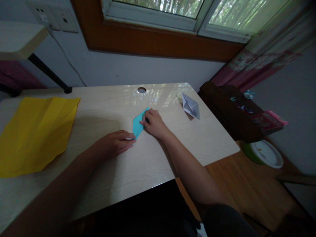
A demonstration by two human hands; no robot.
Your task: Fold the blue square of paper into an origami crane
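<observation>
A folded piece of turquoise paper point(137, 123) lies on the pale desk in front of me, with a crease running along it. My left hand point(116, 143) grips its lower corner, and a sliver of white shows at those fingertips. At the paper's upper right side, my right hand point(155, 123) has its curled fingers closed on the edge. That hand hides part of the upper tip. Farther right on the desk stands a white folded-paper boat point(191, 106), apart from both hands.
A large yellow sheet point(40, 131) covers the desk's left side. The desk point(153, 168) has a round cable hole point(142, 90) near its back edge, and a black-legged shelf point(22, 39) at the left. Dark wooden furniture point(229, 112) and a round bin point(264, 153) are on the right.
</observation>
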